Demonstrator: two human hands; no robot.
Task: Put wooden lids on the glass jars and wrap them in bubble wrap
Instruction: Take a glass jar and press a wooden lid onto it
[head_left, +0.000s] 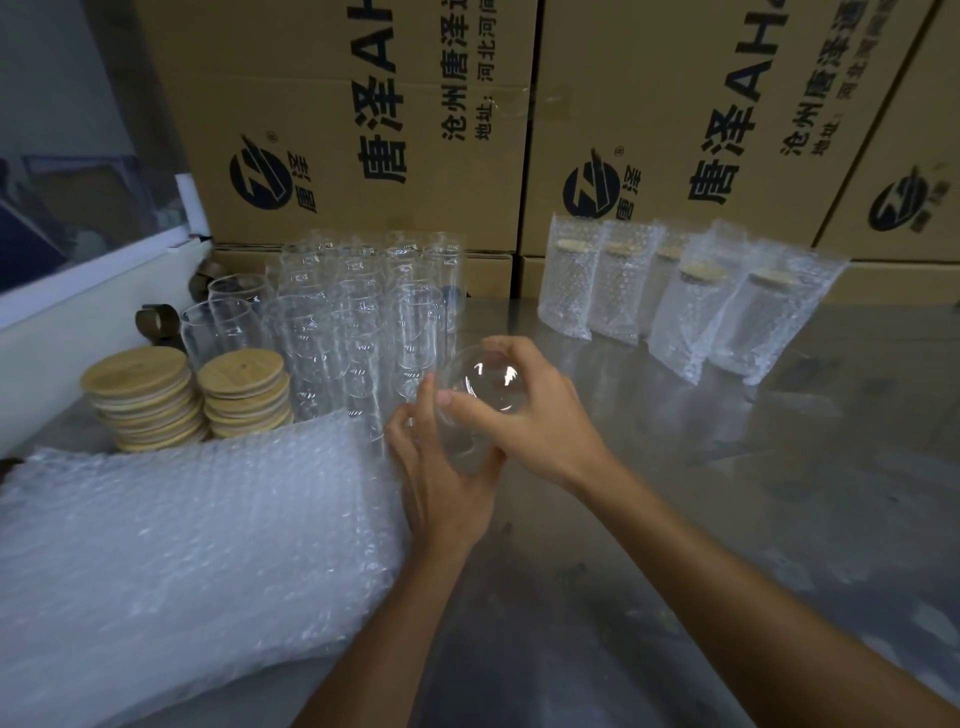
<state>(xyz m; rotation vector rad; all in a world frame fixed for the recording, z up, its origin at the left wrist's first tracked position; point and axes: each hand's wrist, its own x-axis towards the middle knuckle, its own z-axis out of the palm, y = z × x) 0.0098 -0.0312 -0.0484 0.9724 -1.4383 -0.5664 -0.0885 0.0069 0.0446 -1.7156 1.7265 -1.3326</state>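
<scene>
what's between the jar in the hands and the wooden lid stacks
Both hands, left and right, hold a lidless glass jar. The lid stacks sit to its left, behind the bubble wrap pile. The cluster of empty jars stands between them, so a straight reach would cross its front row.

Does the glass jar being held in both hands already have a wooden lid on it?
No. The glass jar gripped by the left hand and right hand shows an open, uncovered mouth.

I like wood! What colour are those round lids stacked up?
The round wooden lids are pale tan, shown in the head view.
</scene>
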